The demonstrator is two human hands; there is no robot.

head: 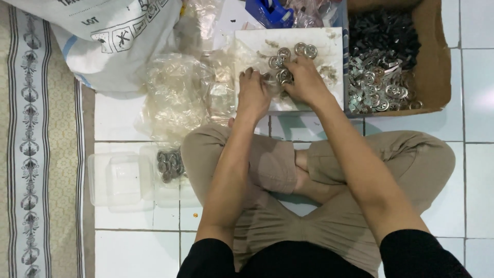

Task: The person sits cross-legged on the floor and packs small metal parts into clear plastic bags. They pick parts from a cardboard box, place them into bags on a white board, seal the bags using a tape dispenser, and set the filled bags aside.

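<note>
Big white sack (110, 41) top left. Brown box (435, 62) of metal bits on right. White board (332, 87) on floor in front of crossed legs. Left hand (253, 95) fingers curled on small clear bag (270, 85). Right hand (304, 81) fingers pinch round shiny rings (282, 59) on board.

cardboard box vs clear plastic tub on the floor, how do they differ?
The cardboard box is brown and opaque; the plastic tub is clear. The box sits beyond the right knee, heaped with parts; the tub sits by the left knee with only a few. Both hold round metal pieces.
</note>
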